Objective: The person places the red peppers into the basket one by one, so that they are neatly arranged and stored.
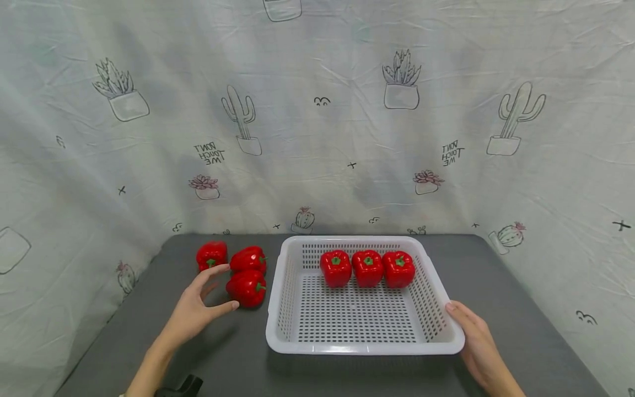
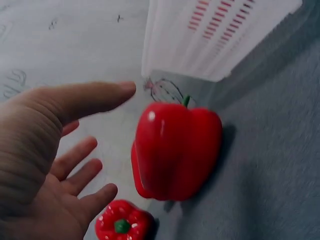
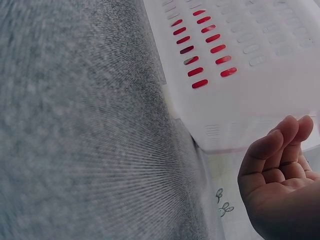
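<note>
My left hand [image 1: 194,310] is spread beside a red bell pepper [image 1: 247,288], thumb and fingers apart with nothing between them. Behind that pepper lies a second one [image 1: 249,259] on its side, and a third [image 1: 211,255] sits farther left with its stem facing me. In the left wrist view the nearest pepper [image 2: 175,150] is just beyond the fingertips. With curled fingers my right hand [image 1: 473,342] grips the right rim of a white plastic basket [image 1: 367,348]. Three red bell peppers [image 1: 367,268] stand in a row at the basket's back, stems up.
The basket's slotted side wall [image 3: 260,100] faces the right wrist camera. Grey cloth covers the table [image 1: 317,377]. A pale curtain [image 1: 317,132] printed with cacti hangs behind and at both sides. A black object [image 1: 186,386] shows at my left wrist.
</note>
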Action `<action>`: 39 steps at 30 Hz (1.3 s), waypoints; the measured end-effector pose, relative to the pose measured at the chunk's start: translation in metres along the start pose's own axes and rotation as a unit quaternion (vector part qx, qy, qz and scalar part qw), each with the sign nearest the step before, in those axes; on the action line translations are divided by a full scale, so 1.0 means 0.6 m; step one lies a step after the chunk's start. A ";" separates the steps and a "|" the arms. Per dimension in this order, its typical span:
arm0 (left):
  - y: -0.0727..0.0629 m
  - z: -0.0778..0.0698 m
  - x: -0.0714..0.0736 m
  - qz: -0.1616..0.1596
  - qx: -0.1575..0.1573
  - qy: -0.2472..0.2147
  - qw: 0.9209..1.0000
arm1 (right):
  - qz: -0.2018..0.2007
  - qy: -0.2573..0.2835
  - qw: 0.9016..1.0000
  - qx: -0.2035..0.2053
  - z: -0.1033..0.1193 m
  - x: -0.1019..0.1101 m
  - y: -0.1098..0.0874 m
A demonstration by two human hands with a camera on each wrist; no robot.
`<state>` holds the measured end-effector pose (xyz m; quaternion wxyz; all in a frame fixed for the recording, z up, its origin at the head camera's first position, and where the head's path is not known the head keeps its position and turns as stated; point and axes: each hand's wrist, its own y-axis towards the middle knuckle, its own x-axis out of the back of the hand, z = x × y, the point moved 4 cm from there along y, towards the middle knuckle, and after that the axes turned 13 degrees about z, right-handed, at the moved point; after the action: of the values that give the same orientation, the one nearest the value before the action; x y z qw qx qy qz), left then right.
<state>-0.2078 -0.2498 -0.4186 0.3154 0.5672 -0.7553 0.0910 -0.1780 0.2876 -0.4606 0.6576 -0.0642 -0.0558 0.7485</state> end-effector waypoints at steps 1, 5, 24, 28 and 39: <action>0.003 0.003 0.001 0.005 -0.002 -0.002 1.000 | 0.000 0.000 1.000 -0.001 0.000 0.000 0.000; 0.017 0.017 0.010 0.020 -0.006 0.006 1.000 | 0.000 0.007 1.000 0.008 -0.001 0.000 -0.002; 0.038 0.061 0.015 0.016 0.006 -0.025 1.000 | 0.019 0.029 0.999 0.025 -0.004 0.001 -0.003; 0.047 0.064 0.009 0.014 0.001 -0.033 0.999 | 0.015 0.025 0.999 0.021 -0.006 0.004 -0.003; 0.049 0.071 -0.011 0.030 0.033 -0.016 0.999 | 0.010 0.018 1.000 0.004 -0.008 0.005 0.000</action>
<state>-0.2495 -0.2553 -0.4494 0.2822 0.5559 -0.7732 0.1160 -0.1778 0.2905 -0.4655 0.6513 -0.0758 -0.0403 0.7540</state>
